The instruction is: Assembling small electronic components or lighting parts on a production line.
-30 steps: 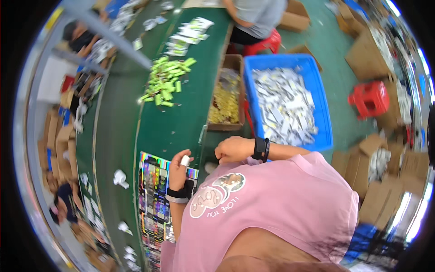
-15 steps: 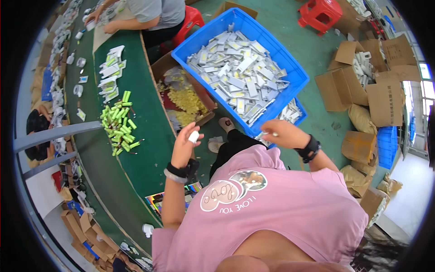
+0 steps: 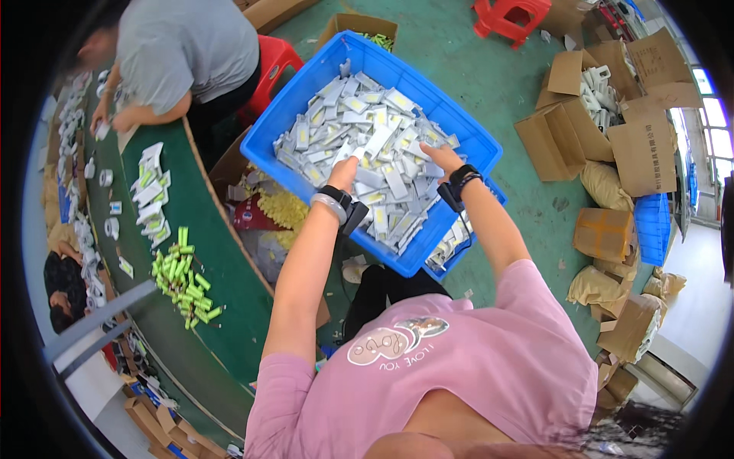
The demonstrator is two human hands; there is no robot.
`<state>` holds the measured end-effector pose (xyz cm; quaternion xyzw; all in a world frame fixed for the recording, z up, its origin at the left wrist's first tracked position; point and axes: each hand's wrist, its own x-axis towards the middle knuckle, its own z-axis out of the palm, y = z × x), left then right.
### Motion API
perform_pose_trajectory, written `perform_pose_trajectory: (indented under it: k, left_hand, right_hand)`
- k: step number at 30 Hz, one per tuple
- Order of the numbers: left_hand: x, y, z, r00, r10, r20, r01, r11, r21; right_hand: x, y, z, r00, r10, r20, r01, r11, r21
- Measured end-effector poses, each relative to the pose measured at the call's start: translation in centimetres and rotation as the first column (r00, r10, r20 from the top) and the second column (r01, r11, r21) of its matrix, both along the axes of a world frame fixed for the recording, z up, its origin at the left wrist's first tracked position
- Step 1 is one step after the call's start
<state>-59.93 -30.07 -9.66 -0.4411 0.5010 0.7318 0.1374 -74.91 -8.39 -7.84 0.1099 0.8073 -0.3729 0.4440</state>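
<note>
A big blue plastic crate [image 3: 294, 115] stands on the floor, heaped with several small silver-grey flat packets [image 3: 382, 130] with yellow patches. Both my arms reach into it. My left hand [image 3: 345, 170] rests on the packets near the crate's middle, a white piece at its fingertips; whether it grips anything is unclear. My right hand [image 3: 437, 157] lies among the packets further right, fingers buried in the pile. Each wrist wears a dark band.
A long green worktable [image 3: 222, 291] runs along my left with green sticks [image 3: 183, 279] and white packets [image 3: 149, 191] on it. Another person [image 3: 183, 53] in grey sits at it on a red stool. Cardboard boxes [image 3: 604, 130] stand right; a box of yellow pieces [image 3: 283, 208] lies beside the crate.
I have turned from the green table toward the blue crate. Both hands, earlier held near my chest, now reach forward into the packets.
</note>
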Motion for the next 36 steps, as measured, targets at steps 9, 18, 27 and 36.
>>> perform_pose_trajectory:
  k: [9, 18, 27, 36]
  left_hand:
    - [-5.3, -4.2, -15.0, 0.927, -0.157, 0.341, 0.327, 0.783, -0.529]
    - [-6.7, -3.8, -12.4, 0.806, -0.391, 0.444, 0.577, 0.688, -0.441]
    - [-6.1, -3.4, -13.9, 0.958, -0.286, 0.029, 0.278, 0.894, -0.353]
    - [-7.4, -0.5, -5.4, 0.991, -0.126, 0.034, 0.125, 0.991, 0.04]
  right_hand:
    - [-4.7, -1.0, -10.5, 0.969, 0.082, -0.231, -0.093, 0.995, -0.037]
    - [-3.9, -3.8, -8.7, 0.895, 0.425, -0.133, -0.393, 0.894, 0.215]
    - [-1.6, -5.6, -9.1, 0.902, 0.356, -0.245, -0.345, 0.934, 0.088]
    - [-1.5, -5.2, -8.7, 0.95, 0.257, -0.177, -0.275, 0.957, -0.086]
